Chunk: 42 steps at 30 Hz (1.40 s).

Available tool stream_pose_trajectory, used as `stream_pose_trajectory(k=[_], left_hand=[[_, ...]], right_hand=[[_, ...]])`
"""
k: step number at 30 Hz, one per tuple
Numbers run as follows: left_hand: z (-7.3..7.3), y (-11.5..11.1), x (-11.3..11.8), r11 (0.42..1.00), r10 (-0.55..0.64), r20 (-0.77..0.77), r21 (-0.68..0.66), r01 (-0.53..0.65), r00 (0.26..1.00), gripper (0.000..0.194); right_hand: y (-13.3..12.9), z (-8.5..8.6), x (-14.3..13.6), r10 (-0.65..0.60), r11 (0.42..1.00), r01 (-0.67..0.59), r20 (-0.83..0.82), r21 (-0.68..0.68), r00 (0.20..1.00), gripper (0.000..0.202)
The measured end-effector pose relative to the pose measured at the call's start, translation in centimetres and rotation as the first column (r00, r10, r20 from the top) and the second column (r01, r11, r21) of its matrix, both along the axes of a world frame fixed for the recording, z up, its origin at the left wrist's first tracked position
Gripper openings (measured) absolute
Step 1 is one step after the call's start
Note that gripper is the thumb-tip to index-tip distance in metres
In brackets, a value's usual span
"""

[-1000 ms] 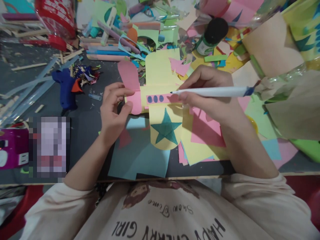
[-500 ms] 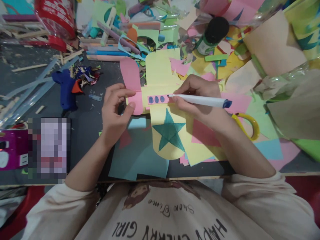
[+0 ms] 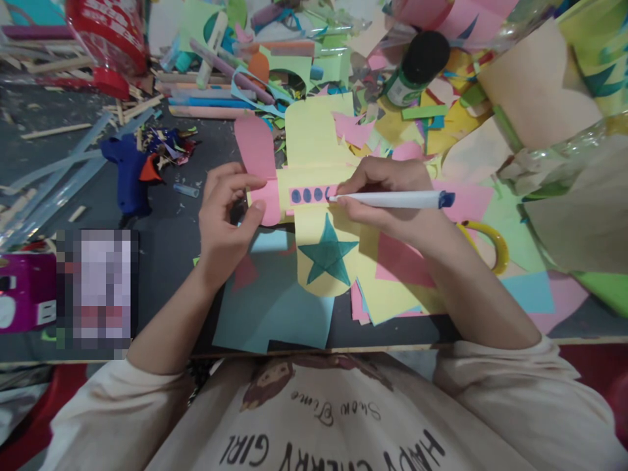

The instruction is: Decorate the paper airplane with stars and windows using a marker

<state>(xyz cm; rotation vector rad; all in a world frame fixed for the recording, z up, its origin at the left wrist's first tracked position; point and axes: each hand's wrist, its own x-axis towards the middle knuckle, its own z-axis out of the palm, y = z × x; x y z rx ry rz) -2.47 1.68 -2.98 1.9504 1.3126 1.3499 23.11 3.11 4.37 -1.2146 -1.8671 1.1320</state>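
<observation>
A yellow paper airplane model (image 3: pixel 314 134) lies in front of me, with pink tail pieces (image 3: pixel 256 147) at its left end. One wing carries a teal star (image 3: pixel 328 252). Along its body runs a pink strip (image 3: pixel 312 196) with blue dots and a curved blue mark at the right. My right hand (image 3: pixel 387 190) is closed around a white marker (image 3: pixel 392 199) with a blue end, its tip touching the strip. My left hand (image 3: pixel 230 209) pinches the tail end between thumb and fingers.
Left of me are a blue glue gun (image 3: pixel 128 173), glue sticks (image 3: pixel 61 170) and a blurred-out rectangle. Behind lie several markers (image 3: pixel 210 103) and a red bottle (image 3: pixel 110 46). A black-capped bottle (image 3: pixel 417 69), yellow-handled scissors (image 3: pixel 498 245) and paper scraps crowd the right.
The marker tip has moved slightly down and left, and a curved blue mark now shows beside the three dots. The starred wing has tilted a little. My left hand stays put.
</observation>
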Motion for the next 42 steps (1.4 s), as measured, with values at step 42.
stream_pose_trajectory(k=[42], left_hand=[[0.0, 0.15, -0.49, 0.998, -0.055, -0.004, 0.022, 0.055, 0.998, 0.023]], right_hand=[[0.41, -0.5, 0.09, -0.049, 0.999, 0.048, -0.083, -0.005, 0.995, 0.025]])
